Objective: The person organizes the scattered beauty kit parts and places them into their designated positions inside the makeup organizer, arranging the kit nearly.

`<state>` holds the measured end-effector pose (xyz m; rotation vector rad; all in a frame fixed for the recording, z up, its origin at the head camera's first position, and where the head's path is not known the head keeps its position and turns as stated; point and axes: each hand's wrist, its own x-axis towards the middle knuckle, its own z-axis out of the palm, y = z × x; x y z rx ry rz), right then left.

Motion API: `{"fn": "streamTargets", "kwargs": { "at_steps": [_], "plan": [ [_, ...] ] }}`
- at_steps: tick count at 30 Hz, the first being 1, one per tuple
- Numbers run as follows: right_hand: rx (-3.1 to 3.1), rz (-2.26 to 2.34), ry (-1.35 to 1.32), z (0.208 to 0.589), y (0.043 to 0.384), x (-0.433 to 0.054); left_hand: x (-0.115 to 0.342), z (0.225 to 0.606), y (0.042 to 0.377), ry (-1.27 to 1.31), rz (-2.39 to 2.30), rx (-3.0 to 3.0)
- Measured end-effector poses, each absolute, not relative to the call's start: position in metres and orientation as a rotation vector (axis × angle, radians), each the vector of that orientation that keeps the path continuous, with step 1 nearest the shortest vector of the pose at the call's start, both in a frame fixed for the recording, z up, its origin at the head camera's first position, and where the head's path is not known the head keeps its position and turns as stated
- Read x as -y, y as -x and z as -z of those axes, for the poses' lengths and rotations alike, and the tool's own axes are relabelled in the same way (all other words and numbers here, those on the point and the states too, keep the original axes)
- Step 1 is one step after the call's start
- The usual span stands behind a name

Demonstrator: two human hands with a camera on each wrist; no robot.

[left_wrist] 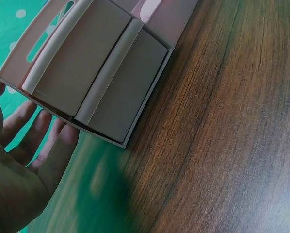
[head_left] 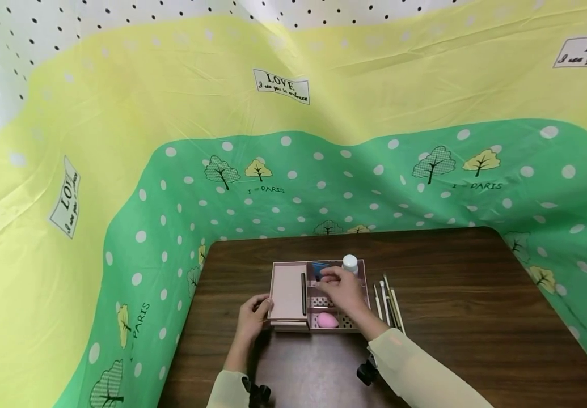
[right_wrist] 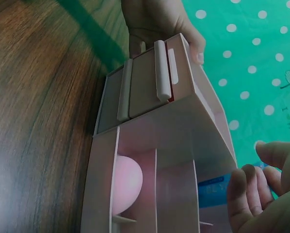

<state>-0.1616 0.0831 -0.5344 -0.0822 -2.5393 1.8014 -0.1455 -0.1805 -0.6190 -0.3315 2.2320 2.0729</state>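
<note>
A pale pink desktop organizer (head_left: 288, 289) stands on the table, with two drawers (left_wrist: 87, 53) on its left part and open compartments on its right. My left hand (head_left: 253, 317) is at its left side; in the left wrist view the spread fingers touch the side wall and the thumb lies by the top corner. Over the rear compartments hovers my right hand (head_left: 343, 288), fingers loosely bent, nothing visible between thumb and fingertips. Beneath and beside it lies a blue item (right_wrist: 215, 191), partly hidden. A white-capped bottle (head_left: 350, 263) stands in the back right compartment. The front compartment holds a pink egg-shaped sponge (head_left: 328, 320).
Several slender brushes (head_left: 389, 303) lie on the wooden table (head_left: 467, 317) right of the organizer. On the organizer's left top rests a dark pen-like stick (head_left: 304, 294). A patterned green and yellow curtain (head_left: 375, 170) surrounds the table at the back and sides.
</note>
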Motion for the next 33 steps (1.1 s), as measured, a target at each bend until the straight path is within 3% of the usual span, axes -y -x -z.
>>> {"fn": "streamTargets", "kwargs": {
  "at_steps": [13,24,33],
  "plan": [
    [2.574,-1.619,-0.038,0.541,0.152,-0.111,0.172,0.576,0.130,0.284,-2.066,-2.242],
    [2.548,-1.588,0.002,0.549,0.144,-0.138,0.177,0.616,0.141,0.332,-2.055,-2.260],
    [2.556,-1.485,0.049,0.553,0.139,-0.164,0.178,0.617,0.142,0.330,-2.073,-2.271]
  ]
}}
